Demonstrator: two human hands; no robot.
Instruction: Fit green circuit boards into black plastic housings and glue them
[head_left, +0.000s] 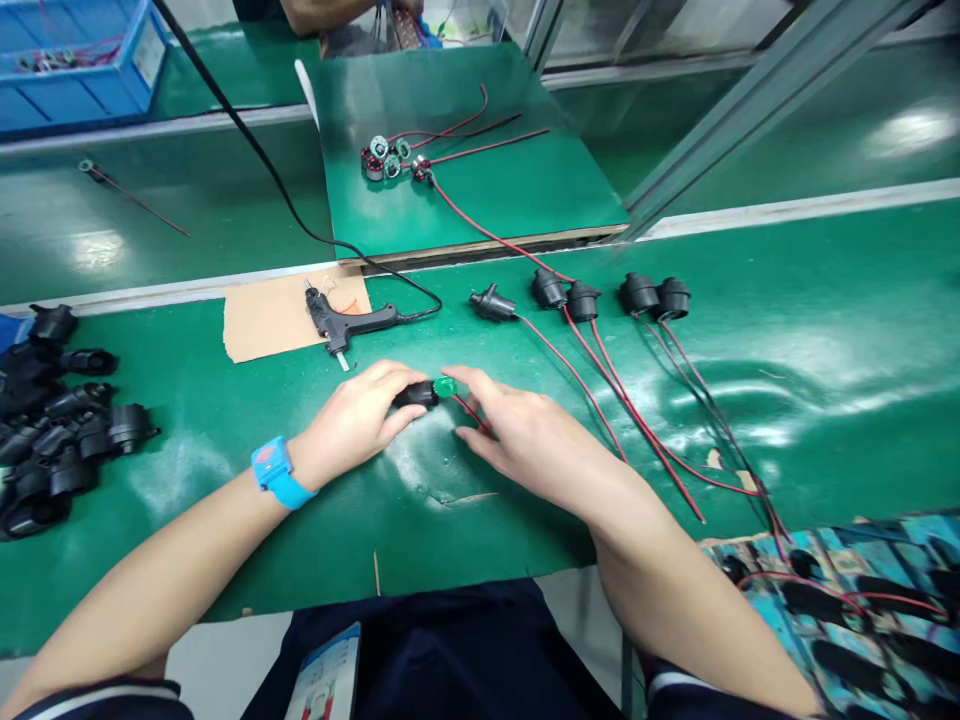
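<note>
My left hand, with a blue wrist strap, grips a small black plastic housing between thumb and fingers. A round green circuit board sits at the housing's right end; I cannot tell how far inside it is. My right hand is beside it, thumb and index finger apart, the index fingertip at the board's edge. A red wire runs from the board under my right hand, where its far part is hidden. Behind my left hand, a black glue gun lies partly on a piece of cardboard.
Several black housings with wires lie at right; loose black housings are piled at left. Round parts with wires rest on a raised green board. A black cord crosses to the glue gun. Another person's arm shows behind.
</note>
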